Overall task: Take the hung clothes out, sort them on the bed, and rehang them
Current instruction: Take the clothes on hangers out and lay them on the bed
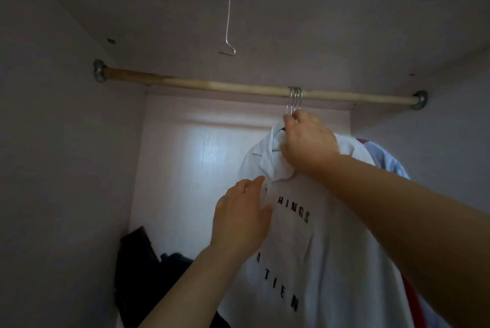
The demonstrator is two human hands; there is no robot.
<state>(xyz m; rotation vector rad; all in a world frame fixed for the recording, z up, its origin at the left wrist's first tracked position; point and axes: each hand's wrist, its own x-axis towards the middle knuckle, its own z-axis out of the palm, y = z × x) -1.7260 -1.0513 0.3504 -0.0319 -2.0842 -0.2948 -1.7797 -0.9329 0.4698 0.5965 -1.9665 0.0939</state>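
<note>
A white shirt with black letters hangs inside the wardrobe from a wooden rod. Three metal hanger hooks sit together on the rod. My right hand is at the shirt's collar, its fingers curled round the necks of the hangers just under the hooks. My left hand lies against the shirt's front below the collar, fingers fairly straight, thumb on the cloth. Behind the white shirt hang a light blue garment and something red, mostly hidden.
A bent wire hook dangles from the wardrobe ceiling. Dark clothes are piled at the bottom left of the wardrobe. The rod's left half is bare. Wardrobe walls close in on the left and right.
</note>
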